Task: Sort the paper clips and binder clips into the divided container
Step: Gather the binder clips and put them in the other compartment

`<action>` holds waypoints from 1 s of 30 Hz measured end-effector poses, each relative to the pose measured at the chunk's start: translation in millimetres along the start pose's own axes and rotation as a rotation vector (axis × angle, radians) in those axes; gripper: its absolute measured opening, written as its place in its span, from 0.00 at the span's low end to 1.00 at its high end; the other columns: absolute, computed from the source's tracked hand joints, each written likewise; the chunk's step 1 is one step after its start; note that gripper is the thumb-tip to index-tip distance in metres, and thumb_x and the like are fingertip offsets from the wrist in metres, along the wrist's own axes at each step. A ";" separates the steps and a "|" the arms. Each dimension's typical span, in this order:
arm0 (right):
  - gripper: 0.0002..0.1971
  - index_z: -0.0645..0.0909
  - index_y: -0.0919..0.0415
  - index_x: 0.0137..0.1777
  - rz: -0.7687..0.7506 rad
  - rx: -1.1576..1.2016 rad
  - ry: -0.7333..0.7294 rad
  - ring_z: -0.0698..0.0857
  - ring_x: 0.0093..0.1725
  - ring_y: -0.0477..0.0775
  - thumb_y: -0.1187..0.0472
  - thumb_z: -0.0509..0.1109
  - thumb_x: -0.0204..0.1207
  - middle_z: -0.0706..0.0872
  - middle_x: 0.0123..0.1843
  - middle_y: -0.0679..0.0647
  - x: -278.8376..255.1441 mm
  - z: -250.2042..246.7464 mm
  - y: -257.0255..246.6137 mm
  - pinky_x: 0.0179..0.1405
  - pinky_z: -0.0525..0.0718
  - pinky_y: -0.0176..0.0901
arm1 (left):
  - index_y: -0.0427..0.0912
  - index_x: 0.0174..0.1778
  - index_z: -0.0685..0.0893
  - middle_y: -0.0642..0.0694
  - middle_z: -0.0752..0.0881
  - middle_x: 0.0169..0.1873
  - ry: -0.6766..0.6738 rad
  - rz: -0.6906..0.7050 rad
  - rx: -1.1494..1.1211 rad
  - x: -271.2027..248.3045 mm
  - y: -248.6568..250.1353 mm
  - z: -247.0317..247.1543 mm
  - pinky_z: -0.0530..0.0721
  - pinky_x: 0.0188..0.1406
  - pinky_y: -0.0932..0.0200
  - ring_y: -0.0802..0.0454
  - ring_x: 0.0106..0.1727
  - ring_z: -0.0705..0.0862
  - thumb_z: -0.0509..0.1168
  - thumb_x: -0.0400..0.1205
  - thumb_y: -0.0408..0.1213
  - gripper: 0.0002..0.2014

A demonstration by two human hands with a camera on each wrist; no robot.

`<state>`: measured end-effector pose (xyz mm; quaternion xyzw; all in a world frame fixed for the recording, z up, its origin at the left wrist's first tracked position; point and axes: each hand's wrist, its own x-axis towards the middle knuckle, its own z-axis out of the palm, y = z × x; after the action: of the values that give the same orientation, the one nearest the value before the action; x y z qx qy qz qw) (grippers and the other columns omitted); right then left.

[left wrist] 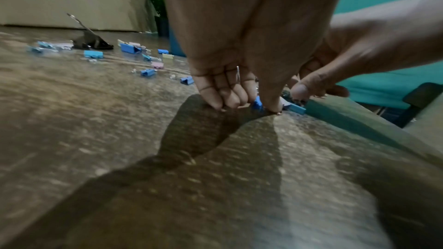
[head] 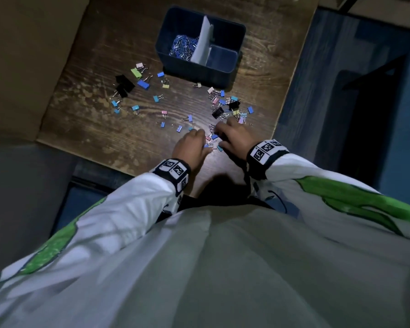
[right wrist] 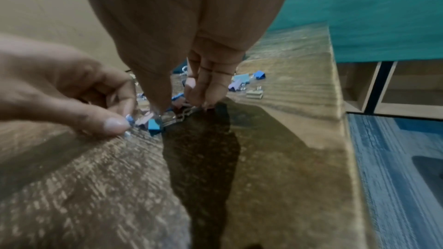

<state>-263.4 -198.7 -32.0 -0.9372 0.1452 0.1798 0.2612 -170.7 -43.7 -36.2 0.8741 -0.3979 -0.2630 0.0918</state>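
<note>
The dark blue divided container stands at the back of the wooden table. Its left compartment holds blue and silver paper clips, and its right compartment looks empty. Coloured binder clips lie scattered in front of it. Both hands work at a small cluster of clips near the front edge. My left hand has curled fingers and pinches a small blue paper clip; a silver wire shows among its fingers. My right hand closes thumb and fingertips on silver paper clips lying on the table.
Black, green and blue binder clips lie in a loose group at the left. A cardboard sheet borders the table's left side. The table's right edge is near my right hand, with blue floor below.
</note>
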 end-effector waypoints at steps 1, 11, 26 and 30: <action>0.15 0.74 0.52 0.63 -0.008 -0.026 0.008 0.82 0.49 0.63 0.56 0.70 0.78 0.77 0.59 0.59 1.0 0.1 -0.9 0.46 0.83 0.55 | 0.40 0.52 0.77 0.39 0.82 0.53 0.007 -0.006 -0.017 0.7 -5.1 -1.6 0.78 0.49 0.47 0.38 0.54 0.81 0.71 0.80 0.44 0.14; 0.03 0.72 0.51 0.50 0.033 0.071 0.076 0.82 0.49 0.62 0.58 0.63 0.79 0.80 0.54 0.55 4.5 1.8 9.8 0.47 0.85 0.62 | 0.44 0.49 0.83 0.44 0.82 0.51 0.121 0.119 -0.007 8.3 -15.4 -18.2 0.73 0.55 0.51 0.43 0.57 0.78 0.69 0.78 0.36 0.05; 0.01 0.73 0.54 0.48 0.020 0.048 0.078 0.81 0.45 0.63 0.58 0.61 0.80 0.80 0.50 0.55 1.6 1.7 8.1 0.42 0.82 0.54 | 0.44 0.42 0.81 0.50 0.85 0.42 -0.056 0.079 -0.224 13.4 -29.4 -21.0 0.82 0.47 0.55 0.50 0.45 0.84 0.72 0.78 0.32 0.06; 0.05 0.73 0.53 0.54 0.026 0.061 0.111 0.83 0.50 0.63 0.56 0.63 0.80 0.81 0.55 0.55 -6.2 1.7 16.0 0.46 0.83 0.54 | 0.42 0.49 0.84 0.53 0.84 0.44 -0.044 0.029 -0.333 17.0 -40.8 -35.0 0.79 0.44 0.64 0.57 0.44 0.82 0.70 0.80 0.33 0.04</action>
<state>-275.2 -209.9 -37.8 -0.9354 0.1770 0.1262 0.2789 -116.4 -30.8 -28.4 0.8349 -0.3635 -0.3429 0.2305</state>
